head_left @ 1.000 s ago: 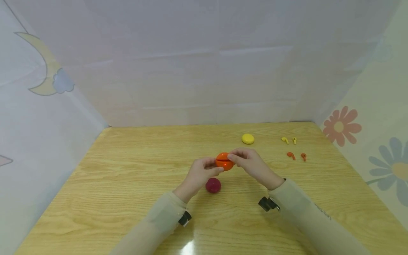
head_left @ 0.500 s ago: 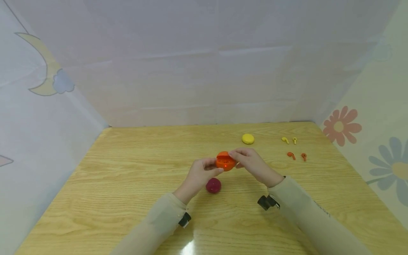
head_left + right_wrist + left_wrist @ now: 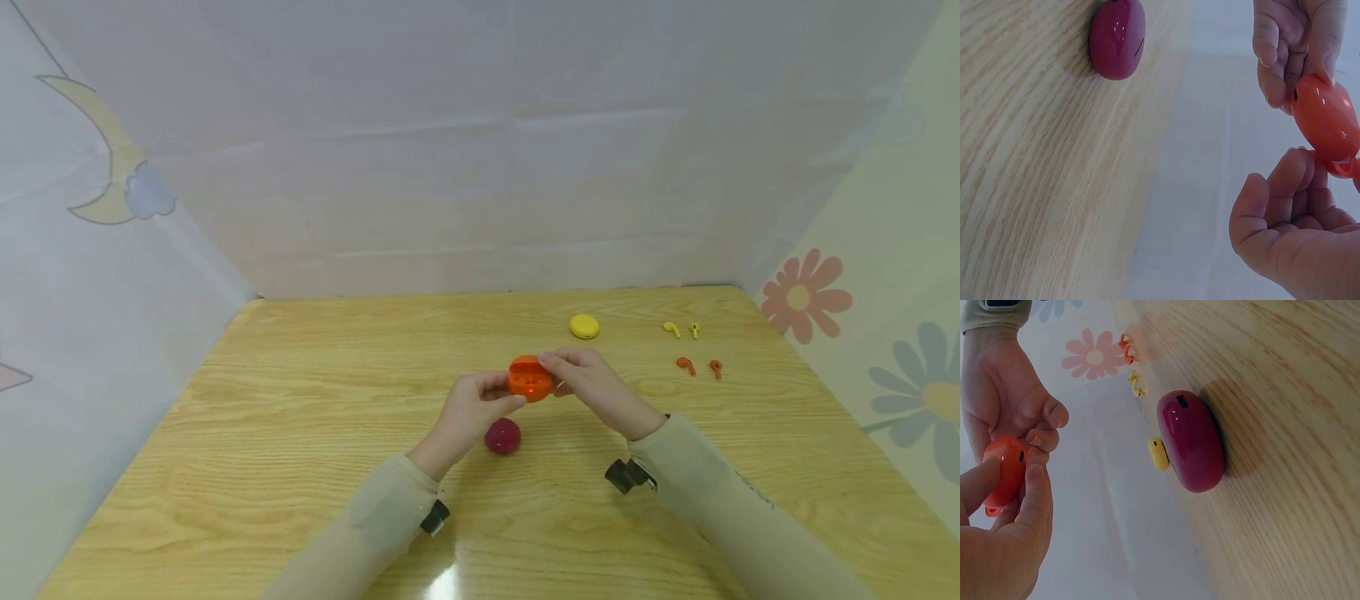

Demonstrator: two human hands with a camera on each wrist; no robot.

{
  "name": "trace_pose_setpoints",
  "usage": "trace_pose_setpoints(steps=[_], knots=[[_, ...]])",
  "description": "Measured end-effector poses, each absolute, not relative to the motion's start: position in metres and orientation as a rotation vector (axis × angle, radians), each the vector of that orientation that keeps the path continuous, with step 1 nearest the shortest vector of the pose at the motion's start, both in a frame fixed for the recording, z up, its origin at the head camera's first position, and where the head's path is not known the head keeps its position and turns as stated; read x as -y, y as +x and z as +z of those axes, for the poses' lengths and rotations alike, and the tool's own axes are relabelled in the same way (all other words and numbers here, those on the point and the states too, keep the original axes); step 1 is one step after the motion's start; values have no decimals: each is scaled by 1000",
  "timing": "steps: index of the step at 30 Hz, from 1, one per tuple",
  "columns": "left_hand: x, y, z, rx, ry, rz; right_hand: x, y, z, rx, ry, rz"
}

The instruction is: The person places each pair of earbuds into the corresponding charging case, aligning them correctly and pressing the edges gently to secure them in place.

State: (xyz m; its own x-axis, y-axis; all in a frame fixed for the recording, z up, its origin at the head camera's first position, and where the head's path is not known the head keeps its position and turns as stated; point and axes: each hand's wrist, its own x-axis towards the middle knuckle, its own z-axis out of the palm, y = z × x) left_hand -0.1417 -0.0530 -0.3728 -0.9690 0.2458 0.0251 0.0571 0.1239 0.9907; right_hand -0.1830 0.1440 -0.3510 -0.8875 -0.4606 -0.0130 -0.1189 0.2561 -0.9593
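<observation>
- Only the head view lets you look into the orange case [image 3: 531, 392]: its lid [image 3: 524, 362] is raised, and the hollow inside faces you.
- Both wrist views give you its smooth, rounded outside instead, with a small dark port [image 3: 1021, 456] that is hidden from the head view.
- The right wrist view picks out a thin seam [image 3: 1139, 49] on the plum case [image 3: 502, 437]; the left wrist view shows you a dark slot [image 3: 1182, 401] in that case.
- You have the orange case up off the table [image 3: 337, 375], between your two hands and beyond the plum case.
- Its long axis runs roughly left to right as you look down, with the lid tilted back on the far side.
- Your left hand [image 3: 471, 408] grasps its left end, thumb on the near side.
- Your right hand [image 3: 596, 390] pinches the lid at the right, and its fingers cover that corner.
- The yellow case [image 3: 584, 327] lies farther back, a little to your right.
- Two yellow earbuds [image 3: 672, 330] and two orange earbuds [image 3: 686, 366] lie well to the right, the yellow pair farther off; your right hand comes between them and the orange case.
</observation>
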Motion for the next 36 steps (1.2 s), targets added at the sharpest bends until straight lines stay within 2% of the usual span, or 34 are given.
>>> trace_pose_setpoints(steps=[18,36], knots=[[55,-141,-370,-2278,232,1973,-153,-179,-347,-2361,-496,-1665],[60,-142,-369,-2280,178,1989,-184,-177,-348,-2498,-447,-1609]])
